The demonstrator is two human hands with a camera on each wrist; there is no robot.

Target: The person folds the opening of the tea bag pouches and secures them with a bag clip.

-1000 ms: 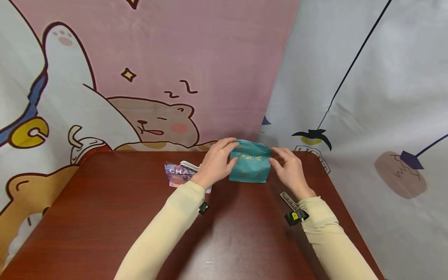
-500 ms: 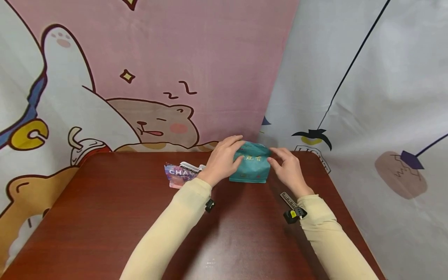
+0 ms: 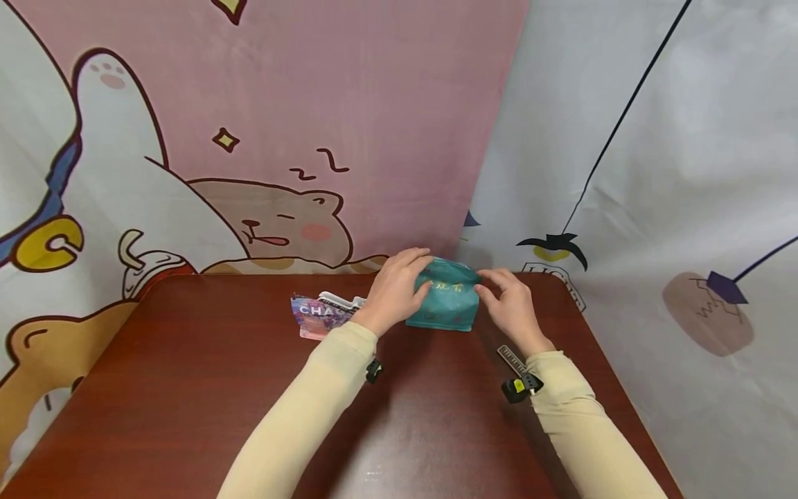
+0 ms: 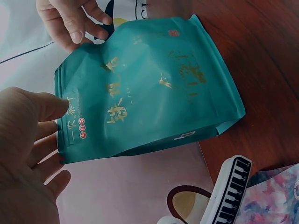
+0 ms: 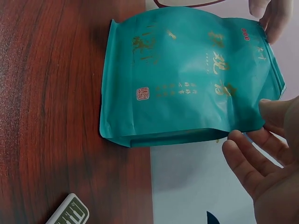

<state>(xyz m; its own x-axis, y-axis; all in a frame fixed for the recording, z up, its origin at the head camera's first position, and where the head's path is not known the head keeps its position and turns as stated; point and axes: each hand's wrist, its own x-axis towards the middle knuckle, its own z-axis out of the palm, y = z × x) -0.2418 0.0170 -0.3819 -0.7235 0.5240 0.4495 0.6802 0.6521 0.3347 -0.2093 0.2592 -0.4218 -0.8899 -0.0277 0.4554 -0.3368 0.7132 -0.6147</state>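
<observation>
Teal foil-like pouch (image 3: 444, 310), far back on the brown wooden table (image 3: 187, 395), is narrowly pinched by left hand (image 3: 394, 291) and right hand (image 3: 514, 309), seemingly being steadied, with even pressure probably needed next.

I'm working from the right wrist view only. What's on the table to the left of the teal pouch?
Observer: A pink-and-purple packet; the letters CHA show on it.
Operator: Anything else beside it?
Observer: Yes, a white piece printed with piano keys, partly cut off in the left wrist view.
Operator: Is the left hand touching either one?
Observer: Not that I can see; the left wrist view shows the left hand apart from the visible parts of both.
</observation>
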